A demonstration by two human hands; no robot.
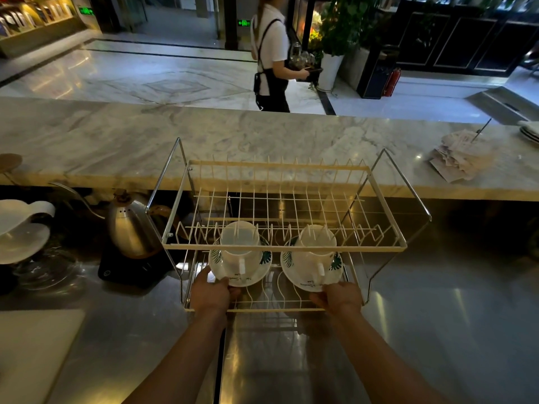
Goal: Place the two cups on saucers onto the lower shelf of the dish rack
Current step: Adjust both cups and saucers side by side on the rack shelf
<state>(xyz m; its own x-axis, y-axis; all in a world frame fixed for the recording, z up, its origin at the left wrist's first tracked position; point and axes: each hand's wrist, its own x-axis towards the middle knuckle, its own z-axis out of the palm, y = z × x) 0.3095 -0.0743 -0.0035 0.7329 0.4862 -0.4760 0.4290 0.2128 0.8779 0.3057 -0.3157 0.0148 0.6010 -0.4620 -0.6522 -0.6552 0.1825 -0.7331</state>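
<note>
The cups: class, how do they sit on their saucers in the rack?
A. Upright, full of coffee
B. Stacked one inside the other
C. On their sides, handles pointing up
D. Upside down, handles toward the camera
D: each cup stands mouth-down on its own saucer, flat base up, handle facing the camera; the left hand and right hand hold the saucer rims at the lower shelf.

I see a marble ledge (262,135) behind the steel bench (437,301). Beyond it lies a glossy marble floor (131,80), dimly lit, with potted greenery (341,27).
</note>
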